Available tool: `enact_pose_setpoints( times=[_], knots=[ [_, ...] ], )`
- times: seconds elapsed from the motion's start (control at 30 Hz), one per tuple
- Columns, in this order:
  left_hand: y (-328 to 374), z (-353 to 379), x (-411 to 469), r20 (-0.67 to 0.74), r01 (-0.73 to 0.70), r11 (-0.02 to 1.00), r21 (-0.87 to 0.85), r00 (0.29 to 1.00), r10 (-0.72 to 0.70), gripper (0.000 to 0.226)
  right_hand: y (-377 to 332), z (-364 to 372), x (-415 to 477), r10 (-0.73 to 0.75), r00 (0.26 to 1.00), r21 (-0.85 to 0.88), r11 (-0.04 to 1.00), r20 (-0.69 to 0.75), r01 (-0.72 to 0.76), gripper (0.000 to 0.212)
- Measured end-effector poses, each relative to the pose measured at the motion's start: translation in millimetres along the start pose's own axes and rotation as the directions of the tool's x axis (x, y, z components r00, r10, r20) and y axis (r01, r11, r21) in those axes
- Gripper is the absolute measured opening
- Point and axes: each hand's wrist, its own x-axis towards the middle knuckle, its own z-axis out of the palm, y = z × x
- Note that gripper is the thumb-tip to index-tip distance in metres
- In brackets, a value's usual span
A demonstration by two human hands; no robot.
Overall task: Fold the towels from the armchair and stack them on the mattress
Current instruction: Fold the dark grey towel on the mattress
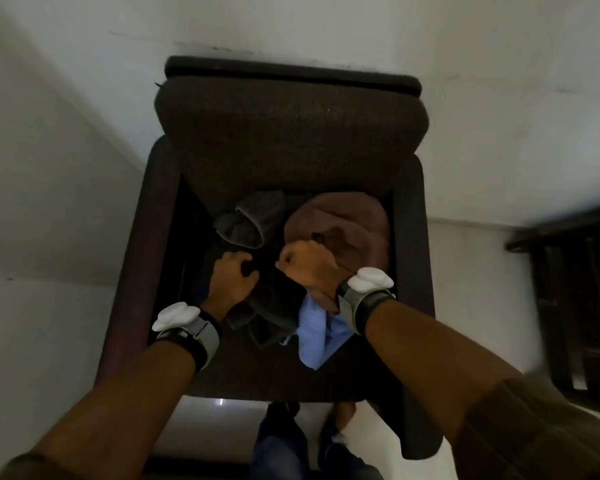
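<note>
Forearms (118, 393) reaching into armchair (291, 133) seat. Left hand (234, 278) gripping dark towel (274, 306); right hand (305, 261) fisted beside brown towel (347, 223), contents unclear. Suggesting: lifting one towel clear, finding corners before folding.

Grey-black strap (196, 337) with white puck (175, 317) on each wrist, olive sleeves (534, 431), blue jeans (281, 445).

Four crumpled towels lie heaped mid-frame on the seat of the dark armchair (291, 133): grey towel (250, 220) upper left, brown towel (354, 220) right, dark towel (274, 306) centre, blue towel (312, 330) below.
</note>
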Motion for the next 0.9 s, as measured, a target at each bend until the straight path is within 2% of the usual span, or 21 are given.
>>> enact_pose_setpoints(
  times=[0.07, 0.13, 0.2, 0.3, 0.37, 0.47, 0.53, 0.6, 0.7, 0.77, 0.83, 0.9],
  knots=[
    [-8, 2, 22, -0.062, 0.067, 0.997, 0.029, 0.996, -0.066, 0.051, -13, 6, 28, -0.062, 0.995, 0.116, 0.992, 0.083, 0.052, 0.019],
    [-11, 8, 41, -0.064, 0.098, 0.993, 0.058, 0.993, -0.095, 0.055, -27, 11, 56, -0.090, 0.992, 0.176, 0.982, 0.091, 0.072, 0.029],
    [-14, 17, 48, -0.085, 0.021, 0.990, 0.140, 0.996, -0.009, 0.049, -34, 15, 77, -0.162, 0.985, 0.145, 0.978, 0.065, 0.151, 0.041],
    [-18, 24, 49, -0.173, -0.017, 0.988, 0.156, 0.984, 0.044, 0.034, -42, 17, 97, -0.328, 0.936, -0.100, 0.934, 0.128, 0.342, 0.043],
    [-18, 26, 48, -0.225, -0.022, 0.991, 0.130, 0.973, 0.051, 0.024, -47, 14, 102, -0.417, 0.878, -0.315, 0.822, 0.234, 0.474, 0.042],
    [-20, 19, 47, -0.256, -0.096, 0.995, -0.014, 0.962, 0.090, 0.020, -50, 13, 101, -0.377, 0.857, -0.536, 0.670, 0.352, 0.515, 0.042],
    [-18, 9, 42, -0.300, -0.121, 0.982, -0.144, 0.951, 0.074, 0.026, -49, 11, 99, -0.325, 0.876, -0.596, 0.644, 0.355, 0.480, 0.042],
    [-11, -3, 29, -0.328, -0.143, 0.954, -0.265, 0.943, 0.050, 0.030, -51, 6, 95, -0.338, 0.870, -0.580, 0.649, 0.360, 0.492, 0.042],
    [8, -20, 4, -0.363, -0.131, 0.918, -0.374, 0.932, -0.015, 0.032, -64, -6, 82, -0.427, 0.815, -0.476, 0.663, 0.392, 0.577, 0.036],
    [16, -30, -8, -0.390, -0.111, 0.918, -0.380, 0.919, -0.051, 0.030, -76, -17, 71, -0.471, 0.799, -0.414, 0.687, 0.373, 0.598, 0.027],
    [24, -43, -21, -0.398, -0.100, 0.917, -0.386, 0.915, -0.068, 0.030, -84, -30, 57, -0.450, 0.807, -0.366, 0.728, 0.383, 0.580, 0.025],
    [29, -55, -30, -0.377, -0.138, 0.937, -0.321, 0.926, 0.007, 0.029, -86, -40, 46, -0.374, 0.812, -0.375, 0.745, 0.449, 0.551, 0.034]
  ],
)
